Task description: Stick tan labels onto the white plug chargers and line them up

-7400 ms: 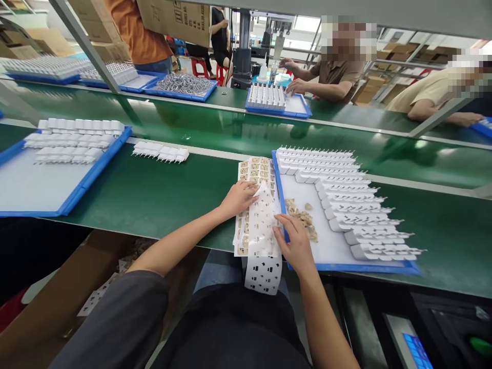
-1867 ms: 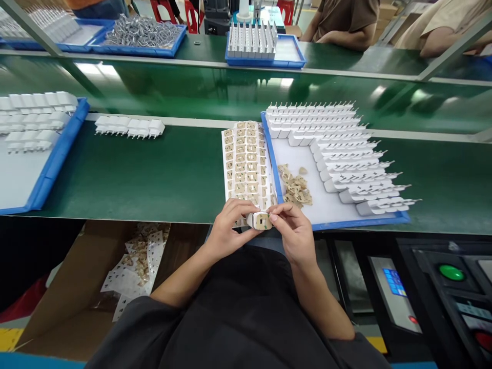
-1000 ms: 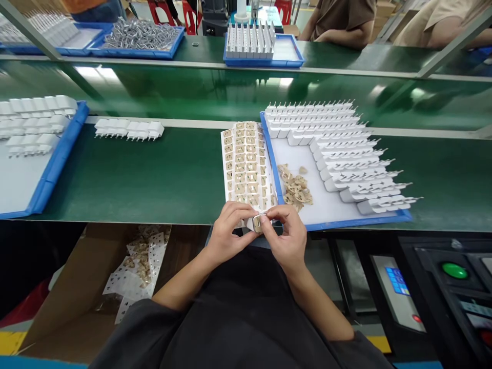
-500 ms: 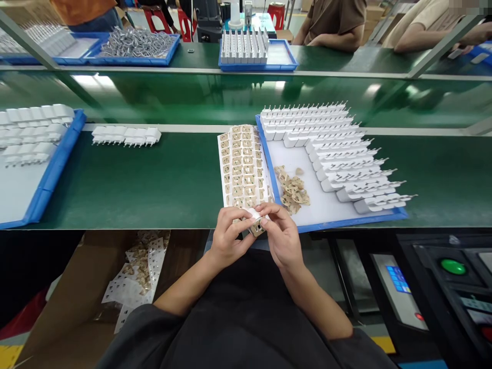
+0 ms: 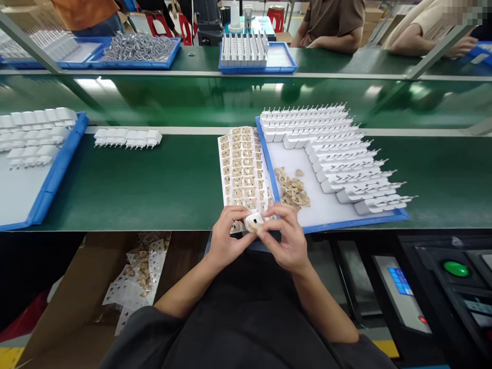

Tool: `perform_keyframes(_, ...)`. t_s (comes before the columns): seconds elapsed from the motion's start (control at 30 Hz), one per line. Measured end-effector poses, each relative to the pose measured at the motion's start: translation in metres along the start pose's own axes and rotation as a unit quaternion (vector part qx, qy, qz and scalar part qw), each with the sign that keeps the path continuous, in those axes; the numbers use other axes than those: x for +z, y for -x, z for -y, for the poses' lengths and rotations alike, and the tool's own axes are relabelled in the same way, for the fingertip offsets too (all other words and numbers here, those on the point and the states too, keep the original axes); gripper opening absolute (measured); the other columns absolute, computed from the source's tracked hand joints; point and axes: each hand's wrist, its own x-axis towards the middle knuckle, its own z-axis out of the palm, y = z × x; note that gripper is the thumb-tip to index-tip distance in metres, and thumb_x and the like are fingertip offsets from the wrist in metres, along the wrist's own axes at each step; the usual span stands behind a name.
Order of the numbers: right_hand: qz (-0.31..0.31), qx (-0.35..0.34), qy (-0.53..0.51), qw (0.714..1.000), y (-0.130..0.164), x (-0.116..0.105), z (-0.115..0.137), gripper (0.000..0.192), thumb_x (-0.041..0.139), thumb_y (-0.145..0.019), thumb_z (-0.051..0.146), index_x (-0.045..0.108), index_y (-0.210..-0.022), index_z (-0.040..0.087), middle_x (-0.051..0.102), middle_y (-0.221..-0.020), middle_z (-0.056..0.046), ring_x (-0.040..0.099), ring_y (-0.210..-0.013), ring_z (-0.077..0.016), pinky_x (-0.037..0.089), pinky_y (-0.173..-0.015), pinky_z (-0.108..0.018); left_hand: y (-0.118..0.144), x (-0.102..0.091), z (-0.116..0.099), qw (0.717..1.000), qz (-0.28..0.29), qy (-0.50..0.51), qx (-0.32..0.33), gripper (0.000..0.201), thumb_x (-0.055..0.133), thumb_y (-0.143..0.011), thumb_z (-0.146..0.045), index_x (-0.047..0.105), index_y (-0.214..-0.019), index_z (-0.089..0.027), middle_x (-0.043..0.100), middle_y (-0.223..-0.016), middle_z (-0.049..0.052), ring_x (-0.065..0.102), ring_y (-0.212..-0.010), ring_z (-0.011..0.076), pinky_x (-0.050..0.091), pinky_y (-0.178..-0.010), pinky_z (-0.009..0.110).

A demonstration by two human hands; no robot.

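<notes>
My left hand (image 5: 227, 234) is closed around a white charger plug (image 5: 252, 219), whose white end with a small dark port faces me. At its lower edge shows a thin tan film piece (image 5: 255, 227), pinched between the fingers of my right hand (image 5: 285, 238). Just beyond my hands lies a white sheet (image 5: 222, 169) bearing rows of tan die-cut stickers (image 5: 237, 167). Loose tan film pieces (image 5: 294, 189) lie heaped in the blue-rimmed tray (image 5: 346, 221) to the right, beside stepped rows of white chargers (image 5: 340, 154) with metal prongs.
A short row of chargers (image 5: 128, 137) lies on the green bench (image 5: 161, 189), near another blue tray (image 5: 57, 179) at left. Below the bench an open carton (image 5: 69, 297) holds used sheets. A machine with a green button (image 5: 456, 268) stands lower right. People sit across the bench.
The charger's end, covered in tan before, now shows white with a dark port. My right fingers have shifted to its lower edge, where the tan film piece is.
</notes>
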Motion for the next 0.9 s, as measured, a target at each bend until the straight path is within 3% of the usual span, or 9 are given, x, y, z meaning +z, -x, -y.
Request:
perform_keyframes(0.07,0.009,-0.013,-0.041,0.999,-0.001,-0.011,-0.005,0.007,0.070,-0.085,0.021,0.069,-0.086,0.028,0.068,-0.092,-0.003,0.064,-0.099,-0.0240,0.053,-0.092,-0.045,0.000,-0.003,0.003,0.999,0.004,0.013,-0.040,0.035,0.079,-0.081,-0.026,0.062,-0.111,-0.022,0.065,-0.106,0.008,0.065,-0.098,0.0206,0.055,-0.079,0.032)
perform_keyframes(0.13,-0.071,0.024,-0.044,0.996,-0.005,-0.025,-0.017,0.004,0.067,-0.088,0.025,0.068,-0.090,0.028,0.067,-0.085,-0.002,0.066,-0.088,-0.0216,0.055,-0.083,-0.041,-0.001,-0.008,0.004,0.998,0.002,0.000,-0.059,0.037,0.080,-0.080,-0.027,0.063,-0.112,-0.021,0.066,-0.107,0.008,0.064,-0.098,0.0204,0.054,-0.080,0.031)
perform_keyframes(0.2,-0.152,0.079,0.050,0.984,-0.013,-0.041,-0.036,0.010,0.067,-0.089,0.028,0.068,-0.099,0.027,0.069,-0.089,-0.003,0.066,-0.085,-0.0206,0.056,-0.081,-0.039,-0.007,-0.017,0.008,0.997,-0.001,-0.031,-0.065,0.037,0.079,-0.080,-0.029,0.064,-0.113,-0.021,0.067,-0.108,0.008,0.064,-0.096,0.0198,0.053,-0.080,0.031)
perform_keyframes(0.3,-0.116,0.087,0.258,0.955,-0.025,-0.059,-0.066,0.024,0.065,-0.089,0.036,0.070,-0.109,0.023,0.070,-0.110,-0.009,0.066,-0.104,-0.0261,0.055,-0.090,-0.045,-0.024,-0.037,0.025,0.992,0.000,-0.108,-0.070,0.036,0.075,-0.084,-0.033,0.065,-0.117,-0.021,0.069,-0.108,0.008,0.064,-0.090,0.0187,0.052,-0.078,0.031)
perform_keyframes(0.4,-0.124,0.051,0.341,0.930,-0.032,-0.064,-0.083,0.028,0.060,-0.091,0.039,0.071,-0.109,0.021,0.067,-0.118,-0.013,0.065,-0.106,-0.0276,0.057,-0.087,-0.045,-0.056,-0.071,0.063,0.970,0.006,-0.232,-0.077,0.034,0.072,-0.085,-0.037,0.068,-0.114,-0.021,0.071,-0.105,0.007,0.062,-0.091,0.0216,0.051,-0.082,0.036)
perform_keyframes(0.53,-0.115,0.036,0.333,0.935,-0.030,-0.063,-0.084,0.026,0.060,-0.092,0.040,0.071,-0.105,0.021,0.070,-0.111,-0.011,0.068,-0.097,-0.0254,0.060,-0.082,-0.042,-0.116,-0.128,0.125,0.892,-0.018,-0.427,-0.145,0.032,0.069,-0.086,-0.040,0.071,-0.110,-0.017,0.071,-0.107,0.013,0.056,-0.106,0.0319,0.042,-0.090,0.045)
perform_keyframes(0.6,-0.106,0.032,0.332,0.937,-0.029,-0.063,-0.083,0.026,0.058,-0.092,0.041,0.071,-0.104,0.021,0.070,-0.109,-0.010,0.068,-0.095,-0.0254,0.059,-0.082,-0.043,-0.145,-0.150,0.149,0.868,-0.051,-0.465,-0.166,0.030,0.069,-0.087,-0.038,0.070,-0.105,-0.015,0.070,-0.109,0.016,0.050,-0.115,0.0357,0.037,-0.095,0.048)
perform_keyframes(0.73,-0.089,0.023,0.330,0.940,-0.028,-0.064,-0.084,0.024,0.056,-0.094,0.040,0.071,-0.102,0.023,0.072,-0.106,-0.009,0.069,-0.097,-0.0258,0.058,-0.084,-0.043,-0.188,-0.170,0.176,0.872,-0.081,-0.455,-0.161,0.031,0.063,-0.093,-0.039,0.064,-0.090,-0.008,0.068,-0.104,0.017,0.044,-0.118,0.0319,0.030,-0.102,0.050)
perform_keyframes(0.9,-0.086,0.001,0.357,0.930,-0.027,-0.064,-0.085,0.021,0.055,-0.095,0.035,0.071,-0.102,0.024,0.073,-0.103,-0.008,0.068,-0.099,-0.0252,0.056,-0.089,-0.042,-0.207,-0.172,0.193,0.895,-0.118,-0.408,-0.132,0.045,0.051,-0.100,-0.049,0.056,-0.076,-0.011,0.064,-0.100,0.015,0.041,-0.115,0.0265,0.025,-0.109,0.053)
